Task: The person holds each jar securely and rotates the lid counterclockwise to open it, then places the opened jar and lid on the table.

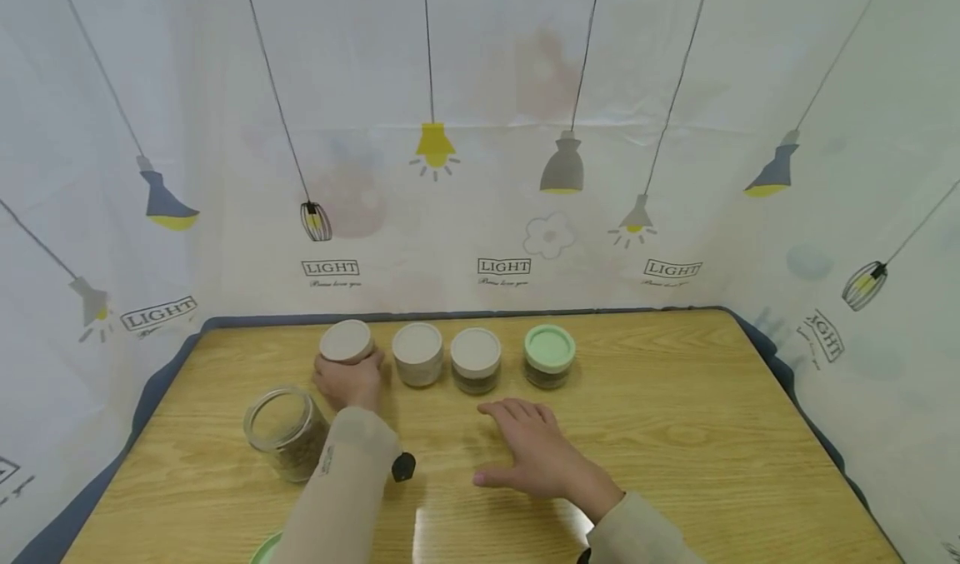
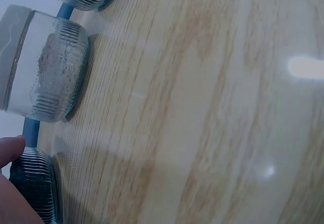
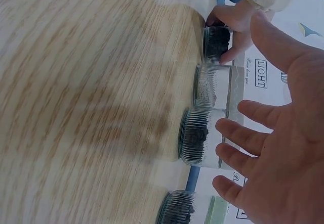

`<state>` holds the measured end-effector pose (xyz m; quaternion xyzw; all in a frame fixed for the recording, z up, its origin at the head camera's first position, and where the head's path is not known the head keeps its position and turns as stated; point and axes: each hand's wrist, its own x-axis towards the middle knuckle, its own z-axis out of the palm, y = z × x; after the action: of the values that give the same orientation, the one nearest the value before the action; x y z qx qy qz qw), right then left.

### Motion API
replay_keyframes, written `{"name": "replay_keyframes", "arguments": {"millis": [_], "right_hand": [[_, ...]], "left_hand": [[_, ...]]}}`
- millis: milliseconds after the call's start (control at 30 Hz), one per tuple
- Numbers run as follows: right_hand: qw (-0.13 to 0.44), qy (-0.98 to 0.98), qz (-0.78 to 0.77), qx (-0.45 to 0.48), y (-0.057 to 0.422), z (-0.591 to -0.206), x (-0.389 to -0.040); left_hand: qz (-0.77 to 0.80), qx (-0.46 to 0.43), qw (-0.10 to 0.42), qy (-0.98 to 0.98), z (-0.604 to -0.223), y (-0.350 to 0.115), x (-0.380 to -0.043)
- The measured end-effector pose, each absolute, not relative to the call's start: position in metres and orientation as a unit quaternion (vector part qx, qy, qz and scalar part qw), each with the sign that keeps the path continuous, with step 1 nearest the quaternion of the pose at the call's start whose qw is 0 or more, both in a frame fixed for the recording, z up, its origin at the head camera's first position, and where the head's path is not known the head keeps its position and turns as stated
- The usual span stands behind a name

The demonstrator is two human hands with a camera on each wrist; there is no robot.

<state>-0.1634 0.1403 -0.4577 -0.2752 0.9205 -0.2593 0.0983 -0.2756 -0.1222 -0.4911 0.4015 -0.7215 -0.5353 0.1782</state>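
Note:
My left hand (image 1: 351, 379) grips a small glass jar with a whitish lid (image 1: 347, 341), leftmost in the back row. In the right wrist view, dark contents show in that jar (image 3: 217, 43) between thumb and fingers. Beside it stand a second whitish-lidded jar (image 1: 417, 356) with pale contents and a third (image 1: 476, 362) with dark contents. A jar with a light green lid (image 1: 549, 356) ends the row on the right. My right hand (image 1: 536, 451) hovers over the table in front of the row, fingers spread, holding nothing.
A larger lidless glass jar (image 1: 288, 435), with brownish contents, stands left of my left forearm. Part of a green lid (image 1: 266, 549) shows at the bottom edge, partly hidden by the sleeve. The wooden table (image 1: 675, 406) meets a lamp-printed white curtain (image 1: 480, 214) at the back.

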Motion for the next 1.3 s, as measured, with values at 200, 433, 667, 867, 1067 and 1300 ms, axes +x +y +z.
{"name": "replay_keyframes", "arguments": {"millis": [200,433,667,867,1067,1300], "right_hand": [[0.099,0.922,-0.257,-0.273,0.14,-0.457,-0.164],[0.097,0.923,-0.258,-0.269,0.14,-0.455,-0.164],[0.09,0.922,-0.259,-0.272,0.139,-0.452,-0.162],[0.085,0.922,-0.259,-0.273,0.138,-0.449,-0.159],[0.084,0.92,-0.265,-0.275,0.137,-0.447,-0.157],[0.076,0.921,-0.27,-0.268,0.139,-0.445,-0.154]], "left_hand": [[-0.545,0.398,0.19,-0.713,-0.491,-0.121,-0.276],[-0.55,0.373,0.211,-0.717,-0.481,-0.117,-0.279],[-0.55,0.352,0.245,-0.717,-0.475,-0.109,-0.281],[-0.563,0.341,0.258,-0.707,-0.464,-0.1,-0.279],[-0.575,0.339,0.254,-0.7,-0.452,-0.094,-0.275],[-0.602,0.302,0.247,-0.697,-0.443,-0.086,-0.267]]}}
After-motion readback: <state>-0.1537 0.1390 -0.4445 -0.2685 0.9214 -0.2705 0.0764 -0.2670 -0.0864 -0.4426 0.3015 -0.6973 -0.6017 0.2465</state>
